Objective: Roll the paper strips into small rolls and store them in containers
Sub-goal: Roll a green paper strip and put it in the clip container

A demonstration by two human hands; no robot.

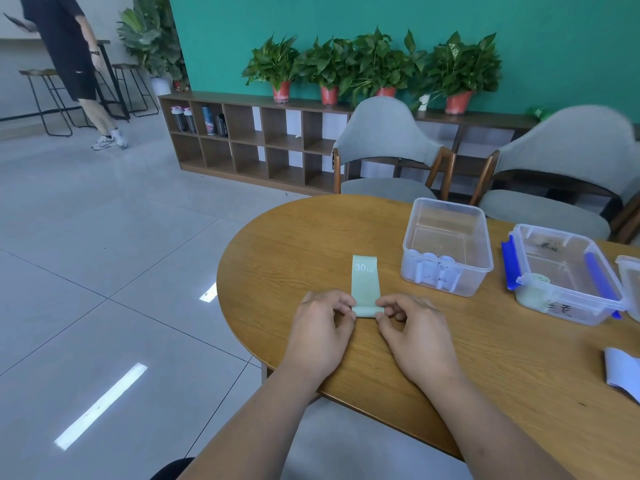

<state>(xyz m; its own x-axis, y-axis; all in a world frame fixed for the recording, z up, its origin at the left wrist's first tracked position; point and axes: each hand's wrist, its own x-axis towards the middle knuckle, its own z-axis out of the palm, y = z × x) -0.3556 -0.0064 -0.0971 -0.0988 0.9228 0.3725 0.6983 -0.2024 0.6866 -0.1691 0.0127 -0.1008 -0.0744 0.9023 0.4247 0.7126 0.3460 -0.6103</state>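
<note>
While its near end is being turned, the strip (366,282) lies flat on the desk (311,237), running straight away from the fingertips, with "30 LB" printed at its far end.

- Roll (365,310): just begun, few turns, held between the two hands.
- Left hand (322,327): fingers curled, thumb and fingertips pinching the roll's left end.
- Right hand (415,330): curled likewise, pinching the right end.
- Box (471,282): clear, beyond and to the right of the right hand. Pale rolls (433,268) stand against its near wall.
- Clip box (571,306): further right. It holds one green roll (538,282) in its near corner, so it is the likely home for this one.
- Spare strip (621,372): pale, well off to the right of the right hand.

Handling, as judged: push both ends forward evenly, so that the edges stack flush and the coil does not cone. Keep light downward pressure so the turns stay tight. The free length should stay flat and straight ahead. Most of the strip is not yet wound.
</note>
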